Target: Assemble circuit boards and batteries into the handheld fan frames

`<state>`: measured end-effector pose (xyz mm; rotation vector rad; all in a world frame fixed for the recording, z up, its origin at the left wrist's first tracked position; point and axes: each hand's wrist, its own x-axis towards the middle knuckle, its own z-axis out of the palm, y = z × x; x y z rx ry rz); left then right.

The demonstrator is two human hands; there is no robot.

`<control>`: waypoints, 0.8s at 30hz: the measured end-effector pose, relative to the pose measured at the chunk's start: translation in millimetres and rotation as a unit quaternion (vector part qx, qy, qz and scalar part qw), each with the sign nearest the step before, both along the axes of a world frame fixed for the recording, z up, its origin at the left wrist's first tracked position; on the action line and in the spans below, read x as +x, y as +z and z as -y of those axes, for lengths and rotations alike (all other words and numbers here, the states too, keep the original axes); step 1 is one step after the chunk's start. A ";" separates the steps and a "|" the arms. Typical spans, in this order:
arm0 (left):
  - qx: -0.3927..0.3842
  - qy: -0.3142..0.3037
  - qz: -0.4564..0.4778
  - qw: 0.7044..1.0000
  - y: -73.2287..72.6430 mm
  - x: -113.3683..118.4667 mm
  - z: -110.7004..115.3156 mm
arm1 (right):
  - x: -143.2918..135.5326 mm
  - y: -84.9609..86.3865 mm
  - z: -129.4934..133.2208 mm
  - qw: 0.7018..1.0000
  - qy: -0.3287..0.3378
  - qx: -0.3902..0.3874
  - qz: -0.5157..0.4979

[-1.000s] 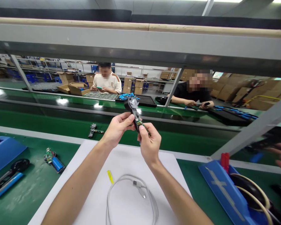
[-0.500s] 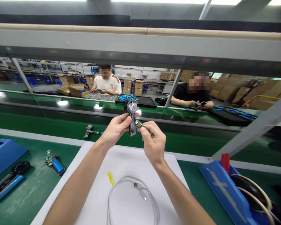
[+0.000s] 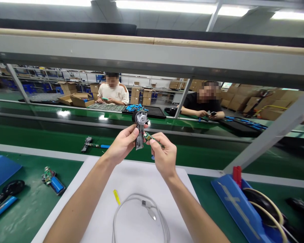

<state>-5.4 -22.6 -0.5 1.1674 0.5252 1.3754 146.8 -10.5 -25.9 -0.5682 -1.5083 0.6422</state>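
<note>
Fan body (image 3: 140,130), black with a round head and clear blades, is held upright above the white mat (image 3: 131,182). Left hand (image 3: 121,144) grasps its handle; right hand (image 3: 164,156) pinches the green circuit board (image 3: 150,137) beside the handle. Risk: pulling on the board may strain any wiring to the fan. Right of the mat, a blue tray (image 3: 233,202) holds coiled cable; a white USB cable (image 3: 142,216) lies on the mat.

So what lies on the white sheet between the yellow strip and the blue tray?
Head view: only the coiled white USB cable, on the white sheet.
</note>
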 end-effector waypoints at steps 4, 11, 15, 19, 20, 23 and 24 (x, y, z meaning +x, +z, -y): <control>0.007 0.000 -0.004 1.000 -1.4 -0.3 -0.6 | 1.3 -0.8 -2.0 1.000 0.012 -0.005 -0.002; 0.012 -0.007 0.010 1.000 -6.8 -1.9 -5.6 | 3.9 0.6 -1.7 0.999 0.031 -0.029 -0.013; 0.010 -0.010 0.010 1.000 -6.8 -3.5 -6.3 | 4.3 2.3 -1.6 0.999 0.030 -0.030 -0.014; 0.007 -0.015 0.008 1.000 -5.8 -3.1 -5.7 | 3.7 3.4 -1.7 0.999 0.032 -0.027 -0.017; 0.006 -0.017 0.009 1.000 -5.6 -2.7 -5.4 | 3.5 3.6 -1.6 0.999 0.032 -0.027 -0.017; 0.005 -0.024 0.010 1.000 -5.1 -1.2 -4.3 | 3.5 4.1 -0.8 0.999 0.030 -0.026 -0.018; 0.005 -0.026 0.010 1.000 -5.0 -0.7 -3.8 | 3.6 4.3 -0.5 0.999 0.029 -0.027 -0.020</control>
